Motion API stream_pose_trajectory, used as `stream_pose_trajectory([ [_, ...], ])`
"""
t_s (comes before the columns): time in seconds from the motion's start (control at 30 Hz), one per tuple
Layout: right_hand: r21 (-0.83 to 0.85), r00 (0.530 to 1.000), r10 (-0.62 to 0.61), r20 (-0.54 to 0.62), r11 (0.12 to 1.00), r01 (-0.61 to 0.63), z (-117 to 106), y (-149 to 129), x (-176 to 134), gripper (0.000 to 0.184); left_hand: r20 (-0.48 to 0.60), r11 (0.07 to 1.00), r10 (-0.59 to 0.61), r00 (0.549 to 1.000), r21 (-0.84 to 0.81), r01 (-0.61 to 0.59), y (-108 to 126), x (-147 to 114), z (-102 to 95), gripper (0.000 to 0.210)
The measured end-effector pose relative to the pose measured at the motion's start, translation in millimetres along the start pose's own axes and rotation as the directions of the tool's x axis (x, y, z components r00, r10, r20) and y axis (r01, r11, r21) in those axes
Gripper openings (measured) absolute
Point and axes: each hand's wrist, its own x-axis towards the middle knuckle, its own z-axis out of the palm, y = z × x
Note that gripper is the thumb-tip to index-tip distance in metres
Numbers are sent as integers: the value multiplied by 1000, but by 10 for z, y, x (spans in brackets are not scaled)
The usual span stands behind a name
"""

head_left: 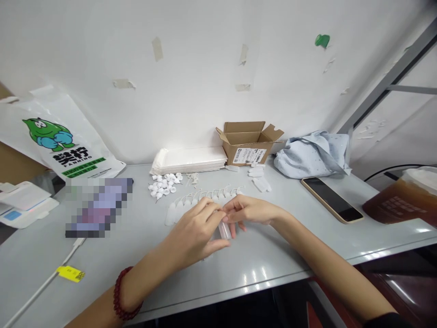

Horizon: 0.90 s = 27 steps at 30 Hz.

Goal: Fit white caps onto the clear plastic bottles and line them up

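Note:
My left hand [196, 234] and my right hand [252, 211] meet at the middle of the grey table, fingertips pinched together. Between them is a small clear plastic sleeve [225, 231], its upper end hidden by my fingers. Just behind the hands lies a row of several flat translucent pieces [179, 209] with thin white strings, partly covered by my left hand. A pile of small round white caps [163, 186] sits farther back to the left. A few loose translucent pieces [261, 184] lie behind my right hand.
At the back stand a stack of white sheets [191, 159] and an open cardboard box [246, 141]. A blue cloth bundle [307, 155], a phone [331, 199] and a brown drink container [399, 200] are on the right. A blurred-out device [100, 207] with a cable lies left.

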Motion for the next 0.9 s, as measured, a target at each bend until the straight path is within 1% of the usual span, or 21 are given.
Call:
stream_pose_trajectory([
  [0.07, -56, 994, 58, 95, 997, -53, -17, 11, -1, 24, 78, 999, -27, 997, -23, 29, 44, -9, 4, 32],
  [0.17, -138, 970, 147, 192, 983, -121, -19, 26, 2, 28, 175, 993, -71, 982, -78, 86, 101, -20, -9, 33],
  [0.27, -210, 947, 209, 245, 965, -159, -3, 38, 14, 25, 269, 985, -105, 957, -108, 138, 137, -24, -30, 35],
  [0.37, -246, 932, 252, 262, 951, -188, 15, 46, 34, 19, 345, 981, -130, 929, -90, 170, 143, -25, -36, 35],
  [0.53, -270, 933, 261, 249, 944, -192, 28, 59, 59, 19, 388, 982, -144, 911, -56, 179, 124, -39, -33, 32],
  [0.67, -250, 934, 256, 249, 949, -193, 40, 69, 64, 20, 430, 974, -185, 884, -37, 222, 119, -40, -62, 30],
  [0.73, -244, 933, 254, 254, 951, -192, 49, 70, 62, 21, 450, 973, -188, 873, -36, 228, 117, -37, -78, 29],
  [0.9, -233, 929, 241, 280, 956, -178, 57, 75, 56, 23, 468, 975, -174, 866, -43, 220, 108, -28, -100, 32],
])
